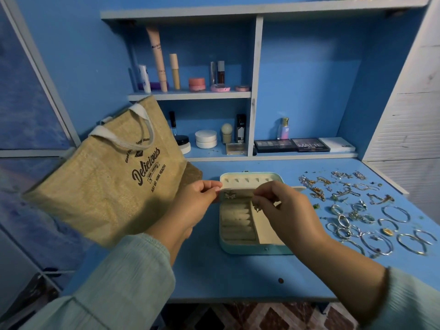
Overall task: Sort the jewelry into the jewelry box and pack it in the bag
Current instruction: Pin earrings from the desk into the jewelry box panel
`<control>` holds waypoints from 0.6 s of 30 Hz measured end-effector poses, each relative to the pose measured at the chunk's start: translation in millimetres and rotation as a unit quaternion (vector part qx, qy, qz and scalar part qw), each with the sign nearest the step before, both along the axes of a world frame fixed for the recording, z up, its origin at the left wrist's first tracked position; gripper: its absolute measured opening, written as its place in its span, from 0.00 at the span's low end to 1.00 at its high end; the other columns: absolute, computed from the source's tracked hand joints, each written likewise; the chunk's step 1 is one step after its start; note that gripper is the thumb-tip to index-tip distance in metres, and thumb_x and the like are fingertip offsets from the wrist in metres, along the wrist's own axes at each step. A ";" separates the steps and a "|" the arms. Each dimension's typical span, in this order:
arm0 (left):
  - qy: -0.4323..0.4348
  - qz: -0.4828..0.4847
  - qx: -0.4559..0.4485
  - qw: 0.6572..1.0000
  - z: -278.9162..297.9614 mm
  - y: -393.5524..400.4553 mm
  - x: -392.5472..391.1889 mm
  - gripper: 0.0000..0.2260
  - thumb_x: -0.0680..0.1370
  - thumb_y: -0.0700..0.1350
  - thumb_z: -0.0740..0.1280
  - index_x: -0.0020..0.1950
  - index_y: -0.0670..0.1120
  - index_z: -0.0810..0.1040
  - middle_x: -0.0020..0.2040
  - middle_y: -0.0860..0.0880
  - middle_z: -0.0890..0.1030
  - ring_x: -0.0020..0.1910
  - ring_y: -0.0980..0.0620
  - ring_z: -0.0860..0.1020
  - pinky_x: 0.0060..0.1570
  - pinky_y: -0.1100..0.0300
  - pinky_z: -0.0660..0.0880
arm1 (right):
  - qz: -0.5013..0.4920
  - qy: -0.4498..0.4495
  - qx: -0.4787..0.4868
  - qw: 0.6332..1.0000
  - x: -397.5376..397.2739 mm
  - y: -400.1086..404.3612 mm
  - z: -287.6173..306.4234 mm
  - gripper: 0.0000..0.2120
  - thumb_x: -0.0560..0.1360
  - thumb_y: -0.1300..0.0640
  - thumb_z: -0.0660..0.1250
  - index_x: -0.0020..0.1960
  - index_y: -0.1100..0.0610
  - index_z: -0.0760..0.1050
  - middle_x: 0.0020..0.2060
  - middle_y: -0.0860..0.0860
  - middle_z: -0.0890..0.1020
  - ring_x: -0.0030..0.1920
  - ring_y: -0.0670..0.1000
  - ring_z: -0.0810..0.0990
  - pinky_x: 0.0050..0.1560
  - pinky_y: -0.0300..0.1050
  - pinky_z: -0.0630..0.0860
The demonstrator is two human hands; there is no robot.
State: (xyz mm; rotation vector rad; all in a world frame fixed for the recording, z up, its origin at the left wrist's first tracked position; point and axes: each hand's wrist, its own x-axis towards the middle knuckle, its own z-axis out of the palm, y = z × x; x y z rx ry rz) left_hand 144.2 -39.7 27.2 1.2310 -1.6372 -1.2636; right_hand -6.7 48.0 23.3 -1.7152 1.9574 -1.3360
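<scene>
An open pale teal jewelry box (240,247) with cream lining lies on the blue desk. My left hand (197,203) pinches the left end of the box's cream inner flap (240,192), which carries a butterfly earring (229,195). My right hand (285,210) pinches the flap's right part, with a small earring hanging under its fingers. Loose jewelry (357,210), rings, hoops, bangles and chains, lies spread to the right of the box. A jute bag (107,184) printed "Delicious" leans at the left.
Shelves behind hold cosmetics (197,84), compacts (206,138), a perfume bottle (283,128) and eyeshadow palettes (309,145). The desk's front edge (238,300) runs below my arms, with patterned floor beneath.
</scene>
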 end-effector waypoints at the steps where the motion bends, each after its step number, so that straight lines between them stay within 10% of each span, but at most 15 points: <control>1: 0.008 0.001 0.004 1.000 0.8 -1.5 -1.4 0.07 0.79 0.42 0.62 0.45 0.53 0.77 0.43 0.55 0.80 0.40 0.62 0.77 0.39 0.68 0.67 | -0.001 -0.009 -0.006 1.000 -0.7 -2.8 1.3 0.06 0.74 0.58 0.67 0.43 0.46 0.76 0.35 0.40 0.78 0.38 0.39 0.75 0.36 0.28 0.68; 18: 0.114 0.033 0.038 0.992 -7.3 -31.6 -19.3 0.08 0.79 0.40 0.62 0.47 0.52 0.77 0.42 0.52 0.83 0.46 0.56 0.80 0.49 0.60 0.72 | 0.014 -0.288 -0.031 0.957 -3.6 -37.0 8.8 0.07 0.71 0.61 0.70 0.39 0.49 0.79 0.30 0.46 0.80 0.28 0.40 0.75 0.36 0.33 0.76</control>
